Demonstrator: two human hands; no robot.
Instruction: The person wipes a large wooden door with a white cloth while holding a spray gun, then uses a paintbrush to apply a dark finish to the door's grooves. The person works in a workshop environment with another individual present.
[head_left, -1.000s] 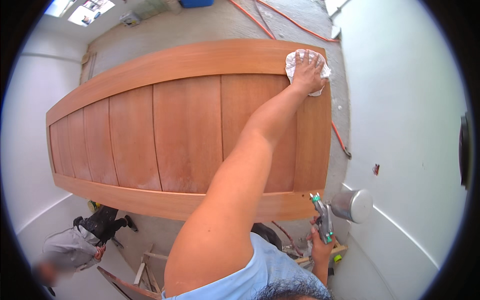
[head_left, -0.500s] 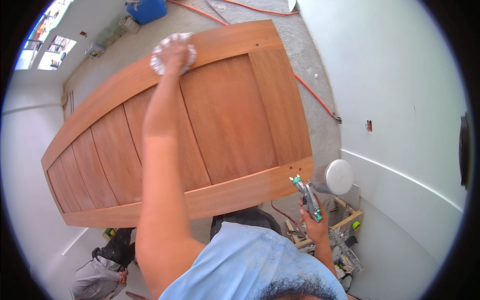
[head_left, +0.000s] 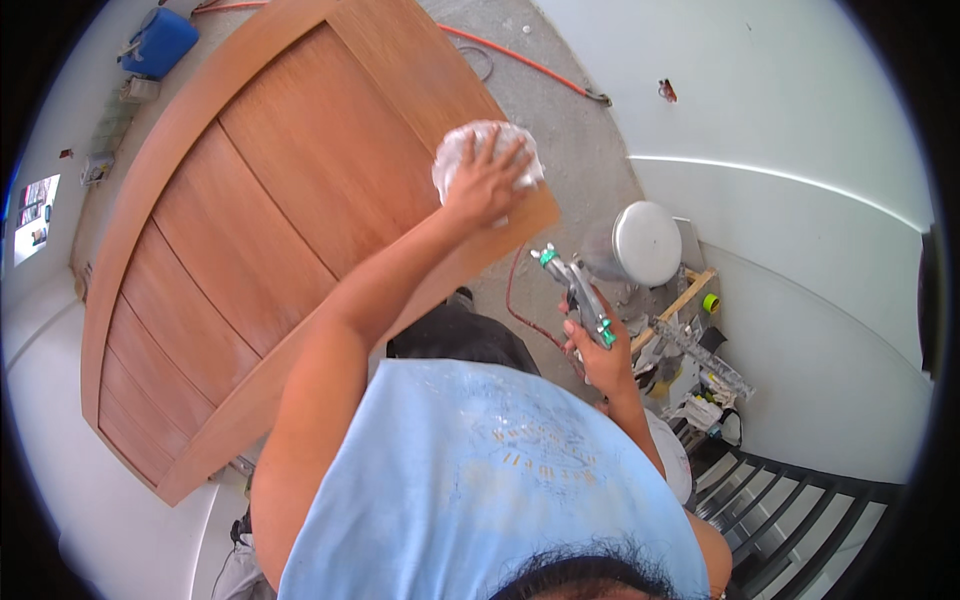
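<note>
A large reddish-brown wooden door (head_left: 300, 140) with a raised frame and grooved panels lies before me. Near its right-hand corner, my left hand (head_left: 487, 182) presses a bunched white rag (head_left: 455, 160) on the frame, fingers spread over the cloth. Lower down, my right hand (head_left: 605, 360) is wrapped round the handle of a metal spray gun (head_left: 582, 295) with green fittings. Its round cup (head_left: 647, 243) has a white lid and sits to the right of the gun. The gun is just off the door's near corner, apart from the wood.
An orange hose (head_left: 520, 62) crosses the concrete floor behind the door. A dark red hose (head_left: 515, 290) hangs below the gun. Tools and a wooden frame (head_left: 672, 305) lie by the right wall, near a black slatted rack (head_left: 800, 500). A blue container (head_left: 160, 43) stands far left.
My left hand and the rag have gone from the door's far edge to its right-hand corner. The view has shifted, and the spray gun remains in my right hand.
</note>
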